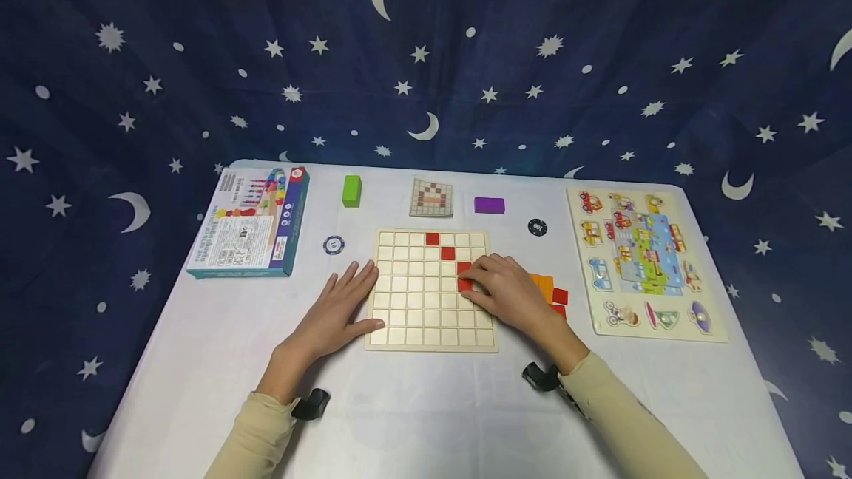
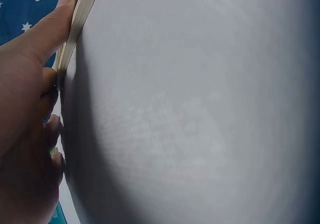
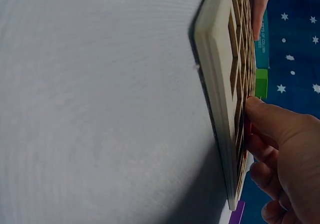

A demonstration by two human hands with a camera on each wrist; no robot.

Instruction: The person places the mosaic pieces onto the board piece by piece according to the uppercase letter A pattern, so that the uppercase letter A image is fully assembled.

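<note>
A wooden grid board (image 1: pixel 426 316) lies in the middle of the white table. Three red tiles (image 1: pixel 447 253) run diagonally down from its top row. My right hand (image 1: pixel 474 283) rests on the board's right side, and its curled fingertips pinch a fourth red tile (image 1: pixel 464 285) in a cell just below the third. In the right wrist view the right hand (image 3: pixel 280 149) is against the board (image 3: pixel 220 83), with a sliver of red at its fingertips. My left hand (image 1: pixel 356 290) lies flat on the table. Its straight fingers touch the board's left edge (image 2: pixel 80 18).
Loose orange and red tiles (image 1: pixel 549 290) lie just right of my right hand. Behind the board are a green block (image 1: pixel 351 191), a pattern card (image 1: pixel 431 198), a purple block (image 1: pixel 489 205) and two chips (image 1: pixel 333 245). A box (image 1: pixel 249 222) lies left, a vehicle puzzle (image 1: pixel 642 261) right.
</note>
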